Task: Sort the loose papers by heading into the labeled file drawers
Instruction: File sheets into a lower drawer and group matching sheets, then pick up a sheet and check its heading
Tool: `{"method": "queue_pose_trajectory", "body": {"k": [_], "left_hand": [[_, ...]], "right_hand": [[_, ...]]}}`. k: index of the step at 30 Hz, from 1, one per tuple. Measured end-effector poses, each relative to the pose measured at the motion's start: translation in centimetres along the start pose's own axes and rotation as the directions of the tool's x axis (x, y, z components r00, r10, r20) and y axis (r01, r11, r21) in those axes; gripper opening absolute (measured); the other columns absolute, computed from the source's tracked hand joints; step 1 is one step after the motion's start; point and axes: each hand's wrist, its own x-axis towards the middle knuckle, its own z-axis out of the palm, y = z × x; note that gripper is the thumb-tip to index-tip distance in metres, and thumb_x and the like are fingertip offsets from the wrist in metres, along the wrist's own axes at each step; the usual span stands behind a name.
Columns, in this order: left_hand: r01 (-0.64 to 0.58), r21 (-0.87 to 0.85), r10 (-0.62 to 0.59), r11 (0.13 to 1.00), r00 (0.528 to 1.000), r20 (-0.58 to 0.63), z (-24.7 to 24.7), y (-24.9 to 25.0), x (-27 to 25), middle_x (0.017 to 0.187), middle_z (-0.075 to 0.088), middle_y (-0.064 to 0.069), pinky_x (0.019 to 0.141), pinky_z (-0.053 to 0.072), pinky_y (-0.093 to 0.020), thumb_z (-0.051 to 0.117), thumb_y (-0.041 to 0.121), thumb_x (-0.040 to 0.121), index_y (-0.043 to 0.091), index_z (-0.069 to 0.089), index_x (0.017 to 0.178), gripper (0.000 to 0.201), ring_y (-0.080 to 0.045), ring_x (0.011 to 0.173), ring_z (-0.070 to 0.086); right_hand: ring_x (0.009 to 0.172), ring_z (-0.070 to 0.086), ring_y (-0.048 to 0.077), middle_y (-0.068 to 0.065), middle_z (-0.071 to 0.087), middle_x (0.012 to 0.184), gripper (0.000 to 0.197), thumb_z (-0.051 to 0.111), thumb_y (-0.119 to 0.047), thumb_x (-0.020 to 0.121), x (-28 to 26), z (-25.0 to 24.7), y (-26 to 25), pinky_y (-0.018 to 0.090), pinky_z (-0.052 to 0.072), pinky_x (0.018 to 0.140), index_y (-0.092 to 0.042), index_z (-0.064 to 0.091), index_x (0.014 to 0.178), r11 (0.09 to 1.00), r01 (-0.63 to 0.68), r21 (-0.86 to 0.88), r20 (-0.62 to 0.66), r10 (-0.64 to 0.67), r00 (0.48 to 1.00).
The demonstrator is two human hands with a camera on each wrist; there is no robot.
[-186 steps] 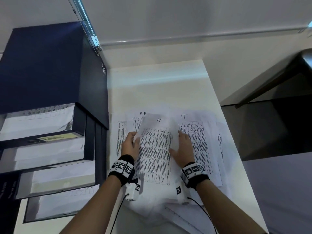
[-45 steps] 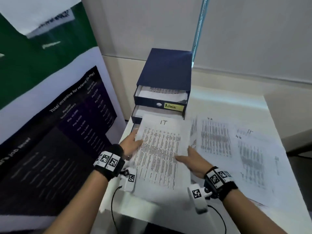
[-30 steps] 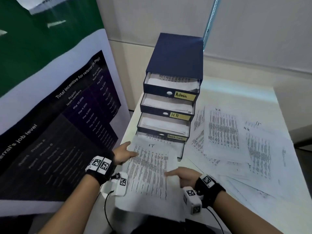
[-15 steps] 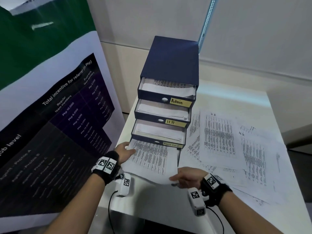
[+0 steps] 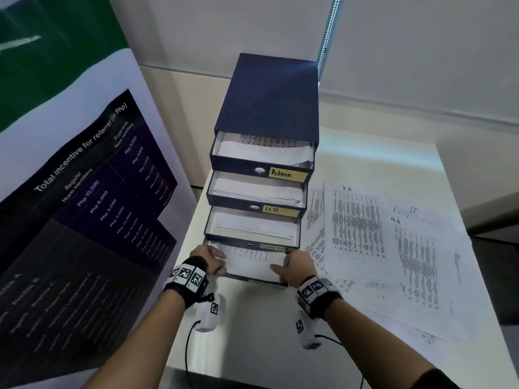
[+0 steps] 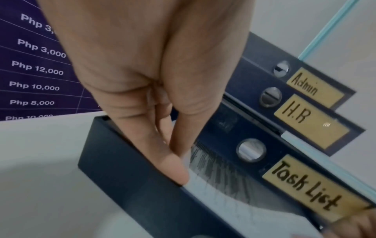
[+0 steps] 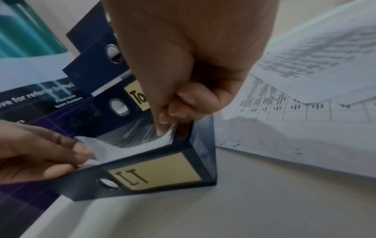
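I have lowered the IT sheet [image 5: 247, 258] into the IT drawer [image 7: 162, 173] at 6 o'clock; left hand [image 5: 209, 261] and right hand [image 5: 295, 266] pinch its edges. Filing nearly complete.

Blue file drawers [image 5: 269, 108] on white table [image 5: 252, 327] | both hands — left hand [image 5: 209, 259], right hand [image 5: 297, 266] — at bottom drawer [image 5: 252, 276] | loose papers [image 5: 365, 228] spread rightward

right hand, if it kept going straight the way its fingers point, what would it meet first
Most likely the paper already lying in the IT drawer: the right hand points its fingers down into that drawer's right front corner, fingertips at the sheet's edge. The drawer floor beneath is hidden.
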Motion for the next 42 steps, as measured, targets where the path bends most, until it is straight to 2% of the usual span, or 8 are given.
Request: {"method": "queue_pose_trajectory", "body": {"k": [5, 9, 12, 18, 23, 28, 36, 42], "left_hand": [[0.009, 0.495, 0.010, 0.869, 0.999, -0.036, 0.9, 1.6, -0.8, 0.086, 0.075, -0.008, 0.077, 0.060, -0.029, 0.081, 0.018, 0.068, 0.005, 0.072, 0.087, 0.025, -0.021, 0.083, 0.073], [-0.070, 0.776, 0.143, 0.627, 0.989, -0.026, 1.0, 6.4, -4.6, 0.106, 0.071, -0.012, 0.086, 0.055, -0.032, 0.059, 0.022, 0.089, 0.004, 0.067, 0.104, 0.026, -0.027, 0.099, 0.068], [-0.347, 0.558, 0.256, 0.754, 0.937, 0.237, 2.1, 10.6, -8.1, 0.081, 0.074, -0.002, 0.063, 0.055, -0.022, 0.066, 0.024, 0.089, 0.014, 0.075, 0.094, 0.014, -0.011, 0.069, 0.070], [-0.525, -0.002, 0.442, 0.851, 0.715, 0.542, 10.5, 18.9, -10.3, 0.099, 0.073, -0.012, 0.073, 0.059, -0.026, 0.066, 0.013, 0.091, 0.013, 0.067, 0.118, 0.026, -0.020, 0.084, 0.072], [-0.413, 0.328, 0.271, 0.850, 0.875, 0.401, 20.1, 20.8, -3.8, 0.125, 0.060, -0.009, 0.096, 0.052, -0.037, 0.065, 0.030, 0.092, 0.009, 0.049, 0.138, 0.053, -0.025, 0.109, 0.062], [-0.251, 0.448, 0.238, 0.858, 0.967, 0.085, 25.2, 20.1, 1.6, 0.117, 0.058, -0.015, 0.070, 0.047, -0.029, 0.069, 0.027, 0.087, 0.006, 0.054, 0.112, 0.036, -0.023, 0.087, 0.056], [-0.210, 0.256, 0.236, 0.943, 0.969, -0.073, 26.4, 20.1, 3.3, 0.108, 0.069, -0.011, 0.080, 0.044, -0.025, 0.071, 0.028, 0.087, 0.005, 0.063, 0.112, 0.035, -0.029, 0.102, 0.064], [-0.202, 0.335, 0.173, 0.920, 0.978, 0.115, 26.4, 18.8, 2.8, 0.086, 0.071, -0.005, 0.066, 0.055, -0.026, 0.086, 0.010, 0.068, 0.008, 0.067, 0.087, 0.027, -0.019, 0.079, 0.067]], "right_hand": [[0.042, 0.058, 0.014, 0.007, 0.072, 0.066, 0.031, 0.065, -0.031, 0.093, -2.4, -2.7, 3.5, 0.025, 0.051, 0.045, -0.004, 0.076, 0.081, 0.840, 0.035, 0.542, 0.205, -0.172, 0.964], [0.052, 0.065, 0.018, 0.008, 0.074, 0.072, 0.015, 0.067, -0.020, 0.092, -1.3, -6.2, 12.6, 0.031, 0.058, 0.053, -0.007, 0.075, 0.091, 0.809, -0.068, 0.584, -0.007, 0.089, 0.996], [0.089, 0.069, 0.027, 0.014, 0.074, 0.098, 0.027, 0.068, -0.027, 0.088, 1.4, -7.7, 20.1, 0.039, 0.058, 0.082, -0.007, 0.073, 0.105, 0.893, -0.250, 0.376, -0.282, 0.367, 0.887], [0.126, 0.048, 0.041, 0.027, 0.042, 0.141, 0.090, 0.077, -0.054, 0.075, 3.3, -7.2, 25.4, 0.048, 0.047, 0.101, 0.001, 0.041, 0.137, 0.827, -0.546, 0.134, -0.141, 0.561, 0.816], [0.107, 0.061, 0.034, 0.015, 0.046, 0.133, 0.083, 0.082, -0.037, 0.075, 3.2, -6.8, 25.7, 0.043, 0.054, 0.087, -0.007, 0.036, 0.138, 0.884, -0.387, 0.263, -0.289, 0.454, 0.843], [0.085, 0.066, 0.025, 0.021, 0.031, 0.148, 0.077, 0.068, -0.015, 0.087, 3.0, -5.3, 25.1, 0.028, 0.059, 0.065, -0.023, 0.023, 0.148, 0.968, -0.252, -0.006, -0.403, 0.228, 0.887], [0.143, 0.025, 0.039, 0.018, 0.015, 0.160, 0.058, 0.050, -0.065, 0.088, 2.6, -4.7, 25.7, 0.051, 0.041, 0.106, -0.033, 0.050, 0.136, 0.964, -0.076, 0.254, -0.346, 0.164, 0.924], [0.129, 0.041, 0.030, 0.014, 0.038, 0.142, 0.066, 0.065, -0.057, 0.084, 2.1, -5.7, 27.9, 0.043, 0.040, 0.110, -0.008, 0.059, 0.127, 0.843, -0.202, 0.499, -0.298, 0.386, 0.873]]}}
